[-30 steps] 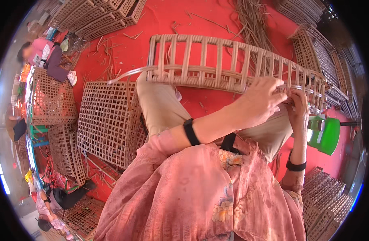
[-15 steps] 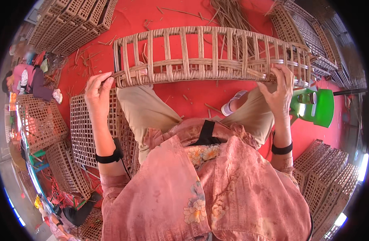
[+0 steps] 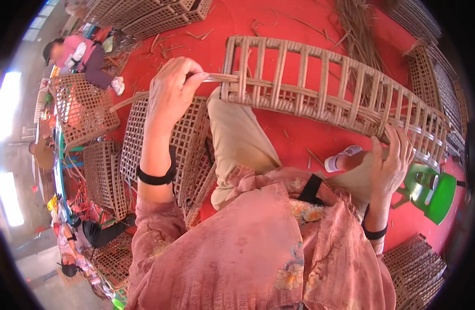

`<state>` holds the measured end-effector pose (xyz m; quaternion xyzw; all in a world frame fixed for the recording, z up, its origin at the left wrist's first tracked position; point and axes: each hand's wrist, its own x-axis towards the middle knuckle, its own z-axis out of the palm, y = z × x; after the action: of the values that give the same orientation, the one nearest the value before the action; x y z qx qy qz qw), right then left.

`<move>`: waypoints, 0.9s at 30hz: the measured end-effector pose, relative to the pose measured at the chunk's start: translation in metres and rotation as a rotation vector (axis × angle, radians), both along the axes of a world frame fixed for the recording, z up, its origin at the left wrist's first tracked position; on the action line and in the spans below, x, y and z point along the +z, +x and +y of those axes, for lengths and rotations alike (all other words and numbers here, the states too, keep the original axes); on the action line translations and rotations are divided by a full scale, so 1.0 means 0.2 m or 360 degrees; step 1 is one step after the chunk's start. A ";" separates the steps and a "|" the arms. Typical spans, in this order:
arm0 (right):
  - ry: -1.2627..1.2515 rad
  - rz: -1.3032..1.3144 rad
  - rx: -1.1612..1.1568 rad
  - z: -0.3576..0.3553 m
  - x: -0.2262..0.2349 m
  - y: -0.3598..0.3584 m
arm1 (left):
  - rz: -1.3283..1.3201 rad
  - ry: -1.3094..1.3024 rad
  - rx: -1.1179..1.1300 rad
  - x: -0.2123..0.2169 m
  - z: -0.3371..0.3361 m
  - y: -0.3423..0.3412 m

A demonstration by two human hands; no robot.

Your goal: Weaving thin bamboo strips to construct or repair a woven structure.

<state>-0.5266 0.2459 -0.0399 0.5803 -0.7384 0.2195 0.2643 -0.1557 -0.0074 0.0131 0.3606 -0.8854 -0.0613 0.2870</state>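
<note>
A long, ladder-like wicker frame (image 3: 304,112) with wrapped rims and upright bars stretches across my lap, its right end nearer me. Flat strands run lengthwise through the bars. Off the frame's left end, my left hand (image 3: 173,93) is closed in a pinch on a wicker strand (image 3: 221,78), which spans taut between fingers and frame. A loose tail of strand (image 3: 131,101) sticks out on the other side of that hand. My right hand (image 3: 390,160) has its fingers curled onto the near rim, right of the middle; its fingertips are partly hidden.
Woven lattice panels (image 3: 144,139) lean by my left leg. More lattice stacks stand at the far left (image 3: 149,15) and lower right (image 3: 416,268). A green stool (image 3: 436,199) stands at right. Loose strands (image 3: 359,36) lie on the red floor. Another person (image 3: 80,57) sits at left.
My left hand has left the frame's left end and drawn the strand out leftward. My right hand stays on the near rim. The whole view has turned, so the frame appears further right and slanted.
</note>
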 end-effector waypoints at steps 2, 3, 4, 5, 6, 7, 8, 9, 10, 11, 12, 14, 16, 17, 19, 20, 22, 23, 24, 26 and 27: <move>0.0107 -0.0046 -0.0110 0.00 0.00 0.00 | 0.0039 0.0176 0.0043 0.04 -0.04 0.00; 0.0151 0.0007 -0.0151 0.00 0.00 0.00 | 0.0025 0.0159 0.0033 0.05 -0.07 0.00; 0.0130 0.0024 -0.0127 0.00 0.00 -0.01 | 0.0031 0.0133 -0.0029 0.07 -0.11 0.00; 0.0133 0.0047 -0.0134 0.00 0.00 -0.01 | 0.0040 0.0094 -0.0013 0.08 -0.17 0.00; 0.0166 0.0056 -0.0173 0.01 0.00 0.00 | 0.0054 -0.0140 0.0017 0.08 -0.24 -0.02; 0.0160 0.0099 -0.0188 0.01 0.00 0.00 | 0.0058 -0.0193 0.0050 0.11 -0.31 -0.02; 0.0170 0.0110 -0.0184 0.01 -0.01 0.01 | 0.0092 -0.0270 0.0081 0.11 -0.38 -0.03; 0.0179 0.0077 -0.0177 0.01 -0.01 0.02 | 0.0075 -0.0259 0.0039 0.09 -0.43 -0.06; 0.0183 0.0044 -0.0175 0.02 -0.01 0.03 | 0.0034 -0.0367 0.0073 0.06 -0.46 -0.09; 0.0156 -0.0023 -0.0172 0.02 -0.01 0.04 | -0.0078 -0.0364 0.0148 0.03 -0.49 -0.12; 0.0151 0.0011 -0.0178 0.02 0.00 0.04 | 0.0004 -0.0466 0.0072 0.01 -0.49 -0.13; 0.0182 -0.0051 -0.0216 0.02 0.01 0.05 | -0.0080 -0.1205 0.0142 -0.04 -0.46 -0.14; 0.0167 0.0034 -0.0261 0.02 0.02 0.05 | 0.0156 -0.1083 0.0236 -0.10 -0.35 -0.12; 0.0160 -0.0027 -0.0207 0.02 0.02 0.05 | 0.0183 -0.1058 0.0196 -0.15 -0.29 -0.13; 0.0170 -0.0082 -0.0165 0.01 0.02 0.04 | 0.0692 0.0518 0.0211 -0.25 -0.18 -0.16; 0.0170 -0.0089 -0.0155 0.01 0.02 0.04 | 0.0683 0.0732 0.0295 -0.28 -0.14 -0.17; 0.0169 -0.0092 -0.0159 0.00 0.00 0.02 | 0.0838 0.0890 0.0444 -0.30 -0.10 -0.19; 0.0150 -0.0091 -0.0139 -0.01 -0.02 0.02 | 0.0964 0.0750 0.0333 -0.29 -0.08 -0.17; 0.0142 -0.0101 -0.0120 -0.01 -0.03 0.02 | 0.1049 0.0751 0.0408 -0.28 -0.06 -0.15; 0.0170 -0.0035 -0.0162 -0.02 -0.06 0.00 | 0.1277 0.0693 0.0212 -0.24 -0.03 -0.05; 0.0162 -0.0015 -0.0163 -0.01 -0.08 0.00 | 0.1233 0.0722 0.0372 -0.23 -0.01 0.00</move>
<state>-0.5269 0.2430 -0.0555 0.5535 -0.7785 0.1707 0.2417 -0.1553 -0.0086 -0.0329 0.4623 -0.6306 -0.3507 0.5154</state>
